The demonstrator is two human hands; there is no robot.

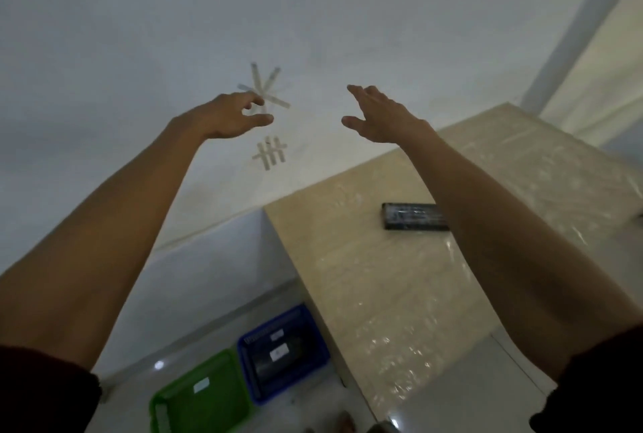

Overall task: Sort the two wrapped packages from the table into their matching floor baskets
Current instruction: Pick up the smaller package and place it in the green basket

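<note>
On the table (365,276), an illegibly labelled package (410,217); both hands' fingers (259,118) spread, empty.

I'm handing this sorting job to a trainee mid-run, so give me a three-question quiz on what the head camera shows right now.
1. True or false: both hands are empty and raised in front of the wall.
2. Which basket already holds a dark wrapped package? A) the green one B) the blue one C) neither
3. Fill in: one dark package lies on the ____, partly hidden by the right forearm.

Key
1. True. The left hand and right hand hold nothing.
2. B. The blue basket has a dark package in basket inside; the green basket shows only a white label.
3. Table. The package lies flat on the table.
</note>
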